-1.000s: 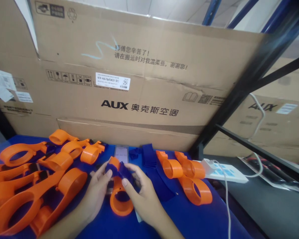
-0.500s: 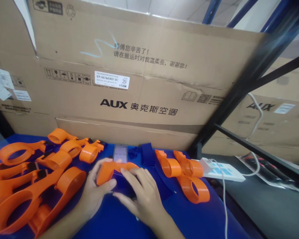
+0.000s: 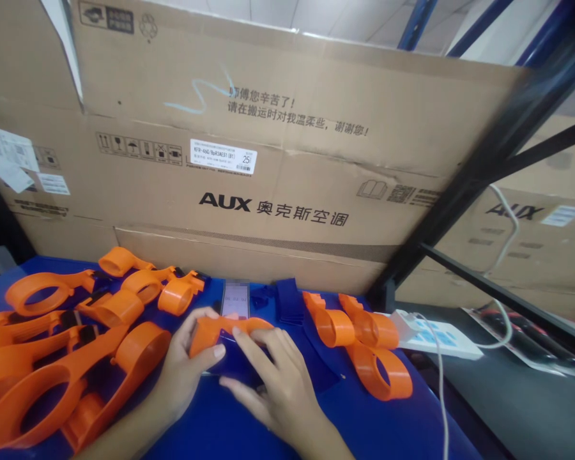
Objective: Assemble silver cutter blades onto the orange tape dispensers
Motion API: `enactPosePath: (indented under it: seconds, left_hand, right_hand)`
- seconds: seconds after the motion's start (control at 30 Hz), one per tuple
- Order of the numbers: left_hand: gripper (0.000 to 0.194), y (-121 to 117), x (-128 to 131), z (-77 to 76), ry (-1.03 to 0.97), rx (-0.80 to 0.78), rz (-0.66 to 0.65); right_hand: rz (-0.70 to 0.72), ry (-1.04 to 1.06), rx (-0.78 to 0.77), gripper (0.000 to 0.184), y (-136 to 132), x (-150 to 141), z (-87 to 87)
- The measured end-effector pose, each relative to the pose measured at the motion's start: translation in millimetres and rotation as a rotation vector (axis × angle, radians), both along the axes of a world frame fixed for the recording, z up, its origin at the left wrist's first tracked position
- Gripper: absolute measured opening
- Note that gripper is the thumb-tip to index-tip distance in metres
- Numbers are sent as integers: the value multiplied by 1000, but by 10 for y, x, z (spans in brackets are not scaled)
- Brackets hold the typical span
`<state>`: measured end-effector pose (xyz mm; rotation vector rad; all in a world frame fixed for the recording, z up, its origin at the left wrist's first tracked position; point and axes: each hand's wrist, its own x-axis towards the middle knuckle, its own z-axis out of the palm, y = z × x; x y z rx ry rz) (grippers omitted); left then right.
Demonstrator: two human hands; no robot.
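Between my hands is an orange plastic tape dispenser (image 3: 205, 335), partly covered by my fingers. My left hand (image 3: 184, 364) is closed round its left side, thumb in front. A dark blue glossy piece (image 3: 233, 358) lies against the front of the dispenser. My right hand (image 3: 285, 380) has its fingertips on the top edge of that blue piece, with the thumb lower down near its bottom edge. How the blue piece joins the dispenser is hidden.
Many orange dispensers (image 3: 43, 294) with black ends are heaped on the left; several more (image 3: 378, 374) lie right. Behind my hands are a phone (image 3: 236, 299) and folded blue pieces (image 3: 290, 303). A power strip (image 3: 441, 338), white cable, black rack post and large carton (image 3: 278, 249) border the blue tabletop.
The view has shifted slightly, so the scene sits a little further right. Both hands keep nearly the same hold; the blue piece looks tilted slightly more towards me.
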<state>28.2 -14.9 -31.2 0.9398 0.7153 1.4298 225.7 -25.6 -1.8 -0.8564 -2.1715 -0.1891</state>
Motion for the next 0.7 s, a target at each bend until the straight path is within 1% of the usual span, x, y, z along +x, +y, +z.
enactPosePath:
  seconds: [0.13, 0.23, 0.27, 0.3, 0.37, 0.4, 0.47, 0.53, 0.6, 0.7]
  left_hand:
    - [53, -10, 23, -38, -22, -28, -27]
    - [59, -10, 41, -88, -107, 8, -65]
    - [61, -6, 45, -102, -120, 35, -81]
    - [63, -3, 48, -112, -119, 62, -101]
    - [72, -3, 51, -111, -101, 111, -163]
    - [79, -10, 52, -102, -92, 121, -218]
    - [86, -40, 52, -68, -85, 123, -312]
    - [86, -82, 51, -21, -83, 116, -355]
    - [84, -119, 55, 31, -65, 98, -344]
    - [82, -131, 73, 99, -45, 57, -315]
  right_hand:
    - [-17, 42, -68, 68, -7, 5, 6]
    - [-30, 184, -194, 71, -10, 20, 29]
    - [-31, 244, -247, 68, -5, 26, 39]
    - [-27, 301, -305, 61, 3, 33, 50]
    - [-10, 379, -434, 38, 24, 40, 64]
    - [2, 397, -506, 32, 33, 39, 66]
    - [20, 415, -629, 47, 46, 29, 63]
    - [13, 433, -690, 55, 46, 11, 59]
    - [-9, 448, -694, 56, 38, -6, 66]
    - [-73, 429, -655, 54, 35, -7, 81]
